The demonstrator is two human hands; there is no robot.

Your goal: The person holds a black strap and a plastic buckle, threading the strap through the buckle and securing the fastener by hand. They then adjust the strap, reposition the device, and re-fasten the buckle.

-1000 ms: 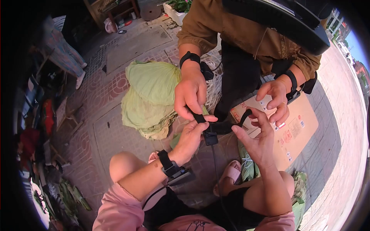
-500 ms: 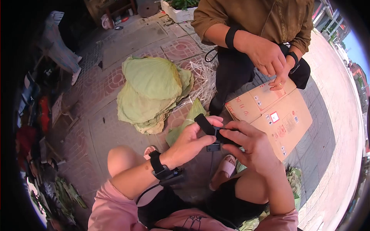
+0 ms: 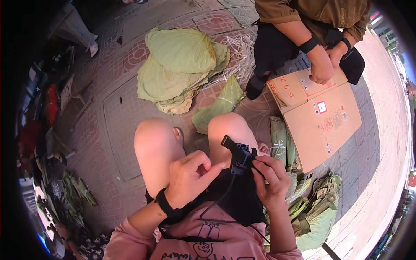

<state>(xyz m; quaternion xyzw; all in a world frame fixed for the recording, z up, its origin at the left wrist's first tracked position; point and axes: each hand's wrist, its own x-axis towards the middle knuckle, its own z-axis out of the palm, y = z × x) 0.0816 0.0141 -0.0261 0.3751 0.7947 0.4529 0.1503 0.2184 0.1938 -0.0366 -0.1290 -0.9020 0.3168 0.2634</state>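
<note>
A small black device on a strap [image 3: 242, 158], with a thin cable hanging from it, is held up above my lap. My right hand [image 3: 272, 181] pinches the strap's right side between thumb and fingers. Just left of the device, my left hand [image 3: 189, 175] has its fingers curled and its thumb stretched toward the device, with a gap between them and nothing held. Around my left wrist sits a black band [image 3: 164, 203].
Stacked large dried leaves [image 3: 177, 65] lie on the paving beside white strips [image 3: 240, 56]. A tied leaf bundle [image 3: 221, 106] is nearer me. Opposite, a person's hands [image 3: 323, 67] rest over flattened cardboard [image 3: 325, 125]. More leaf bundles [image 3: 318, 216] lie at my right.
My left hand has let go of the device and moved left. The device is lower, over my lap, in my right hand. My view has tilted down; the other person's hands have come together lower.
</note>
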